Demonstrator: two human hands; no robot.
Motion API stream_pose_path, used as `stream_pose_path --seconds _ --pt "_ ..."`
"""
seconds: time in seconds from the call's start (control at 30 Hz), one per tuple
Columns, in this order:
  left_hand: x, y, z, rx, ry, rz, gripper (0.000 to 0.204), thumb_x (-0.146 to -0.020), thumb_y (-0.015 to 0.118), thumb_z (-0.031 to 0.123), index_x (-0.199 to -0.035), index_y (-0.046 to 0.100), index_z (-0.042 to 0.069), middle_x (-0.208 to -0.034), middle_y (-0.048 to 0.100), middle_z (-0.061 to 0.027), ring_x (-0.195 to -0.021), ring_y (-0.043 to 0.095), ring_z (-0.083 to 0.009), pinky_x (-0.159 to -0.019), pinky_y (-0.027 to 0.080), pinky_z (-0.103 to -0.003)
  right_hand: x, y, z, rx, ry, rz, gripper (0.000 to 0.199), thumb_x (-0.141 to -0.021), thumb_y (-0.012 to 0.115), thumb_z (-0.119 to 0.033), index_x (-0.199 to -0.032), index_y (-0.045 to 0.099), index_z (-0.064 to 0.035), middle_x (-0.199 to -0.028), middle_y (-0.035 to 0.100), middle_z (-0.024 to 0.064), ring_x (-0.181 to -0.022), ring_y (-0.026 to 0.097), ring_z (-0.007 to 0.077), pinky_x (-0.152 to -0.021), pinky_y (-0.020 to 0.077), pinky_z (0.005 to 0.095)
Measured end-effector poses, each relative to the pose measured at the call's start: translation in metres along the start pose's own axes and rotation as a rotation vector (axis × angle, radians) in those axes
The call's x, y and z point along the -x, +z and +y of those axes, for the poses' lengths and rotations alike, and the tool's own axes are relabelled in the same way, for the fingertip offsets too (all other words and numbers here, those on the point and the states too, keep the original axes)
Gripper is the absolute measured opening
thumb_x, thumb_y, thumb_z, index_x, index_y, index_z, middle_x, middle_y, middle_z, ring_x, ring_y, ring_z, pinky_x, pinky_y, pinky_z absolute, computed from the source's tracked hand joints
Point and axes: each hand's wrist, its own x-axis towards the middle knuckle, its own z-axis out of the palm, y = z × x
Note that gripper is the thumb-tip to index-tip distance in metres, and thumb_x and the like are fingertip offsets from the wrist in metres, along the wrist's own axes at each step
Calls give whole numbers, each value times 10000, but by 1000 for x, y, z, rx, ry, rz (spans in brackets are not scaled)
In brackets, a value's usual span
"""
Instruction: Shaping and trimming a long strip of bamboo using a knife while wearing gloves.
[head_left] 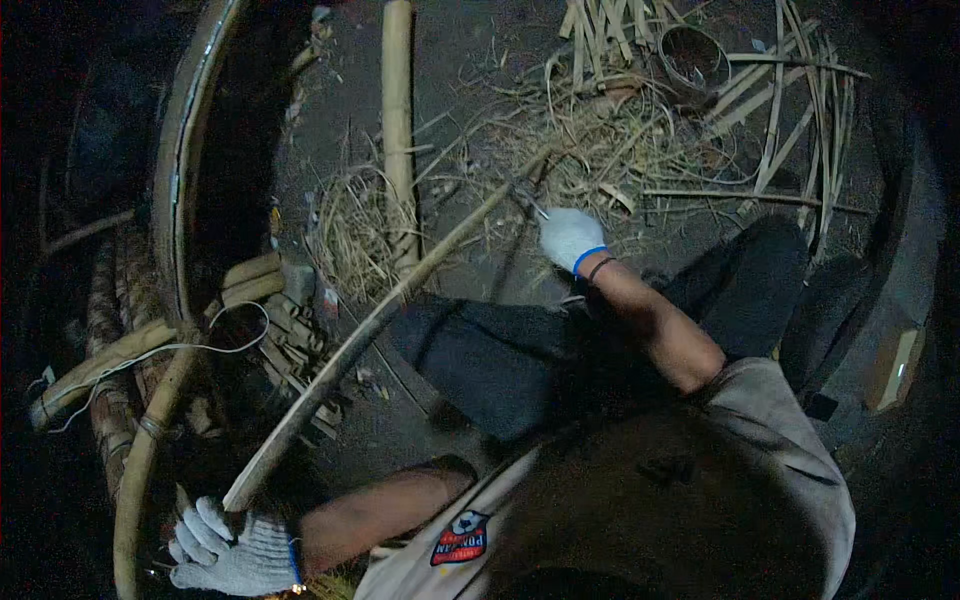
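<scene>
A long split bamboo length [370, 330] slants from the lower left up to the middle, its pale cut face showing along the lower part. At its lower end my left hand [238, 552], in a white knitted glove, has its fingers curled against the bamboo; part of the grip is hidden. My right hand [572, 238], gloved in white with a blue cuff, is closed around a knife [532, 203]. The blade reaches to the bamboo near its upper end, and the handle is mostly hidden in my fist. Dark-trousered legs lie folded under the bamboo.
Shavings [610, 150] heap up ahead, with another pile [355, 235] beside an upright-lying bamboo pole [397, 110]. A round container [693, 62] and bamboo strips [790, 130] are at upper right. Thick curved bamboo [150, 440], a white cord [235, 348] and short pieces [290, 335] crowd the left.
</scene>
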Motion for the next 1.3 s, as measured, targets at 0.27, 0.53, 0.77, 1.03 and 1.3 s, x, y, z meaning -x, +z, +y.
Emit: stream_pose_path --seconds 0.27,0.53,0.77,1.03,1.3 --pt "7 -43 44 1589 -347 457 165 -906 394 185 -1004 414 53 -871 531 -95 -827 556 -208 -738 468 -270 -19 28 42 214 -196 -70 340 -932 447 -287 -892 657 -24 -800 648 225 -783 631 405 -697 501 504" --pt "8 -84 56 2393 62 487 213 -909 466 269 -783 396 112 -598 303 40 -471 307 -99 -436 270 -244 75 -59 -60 -310 -112 -58 401 -951 405 -374 -955 602 -24 -915 641 238 -885 607 430 -791 479 506" --pt "22 -98 50 3334 877 281 360 -890 569 428 -715 383 174 -515 321 78 -403 322 -74 -405 289 -221 112 -68 -17 -368 -105 -86 441 -946 432 -385 -846 581 18 -829 638 236 -774 621 407 -699 485 489" --pt "63 -97 42 3359 366 400 369 -956 410 350 -646 320 171 -579 319 21 -435 297 -104 -386 244 -253 137 -96 80 -1603 570 -276 314 -947 517 -353 -715 476 -145 -539 465 -24 -423 454 172 -406 390 339" --pt "87 -57 -2 3434 261 818 262 -926 479 308 -765 386 123 -558 308 42 -441 273 -64 -399 202 -222 128 -142 100 -1608 316 -157 274 -954 529 -356 -807 476 -131 -570 467 -15 -471 465 165 -449 424 352"
